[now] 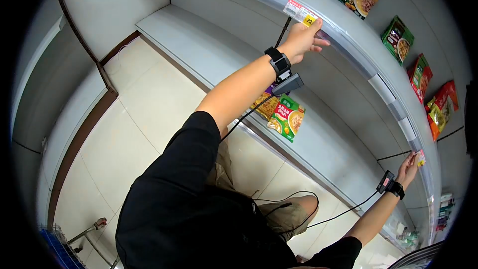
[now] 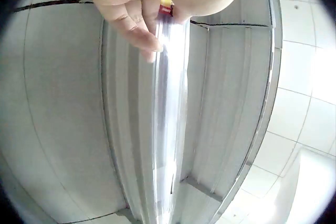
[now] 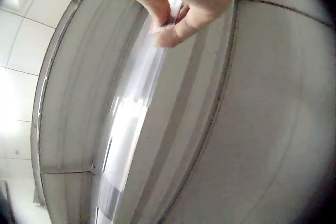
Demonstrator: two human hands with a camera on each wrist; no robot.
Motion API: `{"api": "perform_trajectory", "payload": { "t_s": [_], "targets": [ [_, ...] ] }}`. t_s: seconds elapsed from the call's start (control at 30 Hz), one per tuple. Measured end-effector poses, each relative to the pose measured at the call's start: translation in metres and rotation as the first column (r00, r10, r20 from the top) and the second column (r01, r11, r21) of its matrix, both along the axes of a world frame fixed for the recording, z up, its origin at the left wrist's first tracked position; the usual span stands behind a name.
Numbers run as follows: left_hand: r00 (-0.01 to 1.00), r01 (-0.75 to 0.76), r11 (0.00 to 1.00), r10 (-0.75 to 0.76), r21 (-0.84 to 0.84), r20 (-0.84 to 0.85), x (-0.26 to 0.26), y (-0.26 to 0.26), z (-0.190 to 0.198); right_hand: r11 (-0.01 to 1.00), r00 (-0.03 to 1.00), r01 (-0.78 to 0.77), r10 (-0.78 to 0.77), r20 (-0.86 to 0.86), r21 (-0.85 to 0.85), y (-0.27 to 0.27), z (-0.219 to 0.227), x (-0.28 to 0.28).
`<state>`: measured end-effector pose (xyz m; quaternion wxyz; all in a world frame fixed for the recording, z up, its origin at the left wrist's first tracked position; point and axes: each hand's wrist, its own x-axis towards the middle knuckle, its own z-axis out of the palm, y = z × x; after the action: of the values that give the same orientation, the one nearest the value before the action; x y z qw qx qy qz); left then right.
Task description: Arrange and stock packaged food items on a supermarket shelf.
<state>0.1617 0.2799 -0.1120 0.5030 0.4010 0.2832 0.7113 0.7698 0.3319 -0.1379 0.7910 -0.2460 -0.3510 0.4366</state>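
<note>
My left hand is at the front edge of the upper shelf, its thumb on the right end of a red, white and yellow price label and its fingers under the edge. In the left wrist view, thumb and fingers grip the clear label strip from both sides. Farther along the same edge, my right hand pinches a small price label with thumb and fingertips. The right wrist view shows the fingertips right at the strip, and the hand covers most of that label.
Several food packets, such as a green one and a red one, lie on the upper shelf. Two more, one a green and red packet, rest on the lower shelf. Cables run from both wrist cameras. A blue cart stands at lower left.
</note>
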Motion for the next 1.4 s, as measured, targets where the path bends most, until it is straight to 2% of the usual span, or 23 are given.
{"api": "perform_trajectory", "payload": {
  "t_s": [0.03, 0.1, 0.2, 0.27, 0.3, 0.33, 0.37, 0.4, 0.43, 0.47, 0.5, 0.53, 0.57, 0.6, 0.63, 0.67, 0.7, 0.83, 0.9, 1.0, 1.13, 1.33, 1.4],
  "targets": [
    [1.0, 0.008, 1.0, -0.008, -0.001, 0.007, -0.001, 0.0, 0.001, 1.0, 1.0, 0.002, -0.002, 0.001, -0.002, 0.0, -0.001, 0.001],
    [1.0, 0.018, 1.0, -0.018, -0.003, 0.011, -0.003, -0.001, 0.002, 0.996, 0.995, -0.091, 0.089, -0.048, -0.026, 0.0, -0.003, 0.004],
    [0.995, 0.075, 0.997, -0.078, 0.032, 0.066, -0.01, -0.002, 0.004, 0.999, 0.997, -0.007, 0.003, -0.076, -0.048, -0.001, 0.0, -0.001],
    [1.0, 0.023, 1.0, -0.023, 0.005, 0.012, -0.006, 0.002, 0.001, 0.998, 0.998, -0.057, 0.057, 0.016, -0.011, -0.013, 0.003, -0.014],
    [1.0, 0.028, 0.999, -0.028, -0.028, -0.009, -0.002, 0.003, 0.0, 0.997, 0.983, 0.031, -0.017, 0.181, -0.077, -0.032, 0.009, -0.022],
    [0.998, 0.059, 0.997, -0.061, -0.054, -0.024, 0.0, 0.002, 0.0, 0.995, 0.97, 0.015, 0.008, 0.243, -0.096, -0.04, 0.007, -0.019],
    [0.998, -0.012, 0.999, 0.015, 0.045, -0.067, 0.005, 0.003, 0.0, 0.996, 0.956, -0.065, 0.081, 0.282, -0.068, -0.036, 0.007, -0.006],
    [0.994, 0.082, 0.992, -0.074, 0.095, -0.086, 0.001, 0.013, -0.008, 0.999, 0.961, -0.04, 0.034, 0.273, 0.02, -0.04, 0.009, -0.022],
    [0.995, 0.017, 1.0, -0.017, -0.004, -0.093, -0.005, 0.008, -0.005, 0.994, 0.965, -0.017, -0.012, 0.261, 0.108, -0.046, 0.012, -0.038],
    [0.991, -0.033, 0.999, 0.036, 0.028, -0.128, -0.004, 0.005, 0.0, 0.999, 0.998, 0.04, -0.041, 0.048, 0.026, -0.057, 0.026, -0.059],
    [0.988, -0.053, 0.999, 0.054, 0.007, -0.145, 0.001, 0.006, 0.0, 0.991, 0.997, 0.053, -0.046, -0.056, 0.122, -0.058, 0.029, -0.073],
    [0.985, -0.094, 0.996, 0.091, -0.014, -0.147, 0.0, 0.01, -0.003, 0.99, 0.988, -0.032, 0.053, -0.146, 0.14, -0.034, 0.018, -0.049],
    [0.996, -0.049, 0.998, 0.046, -0.046, -0.072, -0.011, 0.013, -0.003, 0.991, 0.985, 0.115, -0.104, -0.134, 0.071, -0.04, 0.031, -0.075],
    [0.998, -0.042, 0.998, 0.039, -0.057, -0.053, -0.009, 0.007, 0.001, 0.985, 0.986, 0.132, -0.119, -0.12, 0.111, -0.04, 0.029, -0.079],
    [1.0, -0.028, 0.996, 0.029, -0.086, 0.006, -0.016, 0.012, -0.003, 0.973, 0.97, 0.221, -0.213, -0.114, 0.067, -0.041, 0.033, -0.088],
    [0.999, -0.037, 0.995, 0.038, -0.089, 0.004, -0.022, 0.016, -0.006, 0.973, 0.97, 0.221, -0.213, -0.117, 0.063, -0.039, 0.031, -0.089],
    [0.999, 0.034, 0.997, -0.032, -0.071, 0.039, -0.017, 0.023, -0.002, 0.972, 0.968, 0.228, -0.22, -0.122, 0.051, -0.038, 0.031, -0.084],
    [0.998, 0.042, 0.993, -0.036, -0.107, 0.055, -0.031, 0.038, -0.016, 0.973, 0.966, 0.227, -0.221, -0.134, 0.034, -0.037, 0.032, -0.082],
    [0.998, -0.049, 0.993, 0.054, -0.111, 0.039, -0.024, 0.034, -0.011, 0.979, 0.973, 0.203, -0.205, -0.111, -0.027, -0.046, 0.04, -0.083],
    [0.997, -0.055, 0.988, 0.063, -0.145, 0.048, -0.017, 0.028, -0.004, 0.962, 0.958, 0.258, -0.267, -0.101, -0.093, -0.057, 0.048, -0.093],
    [0.998, -0.03, 0.989, 0.038, -0.146, 0.053, -0.023, 0.029, -0.007, 0.964, 0.964, 0.262, -0.264, -0.032, -0.053, -0.058, 0.056, -0.086],
    [0.998, -0.052, 0.989, 0.056, -0.135, 0.026, -0.029, 0.036, -0.008, 0.957, 0.962, 0.263, -0.27, -0.048, -0.119, -0.052, 0.042, -0.084],
    [0.998, -0.051, 0.99, 0.056, -0.13, 0.028, -0.03, 0.037, -0.009, 0.982, 0.979, 0.186, -0.188, -0.078, -0.039, -0.054, 0.036, -0.081]
  ]
}}
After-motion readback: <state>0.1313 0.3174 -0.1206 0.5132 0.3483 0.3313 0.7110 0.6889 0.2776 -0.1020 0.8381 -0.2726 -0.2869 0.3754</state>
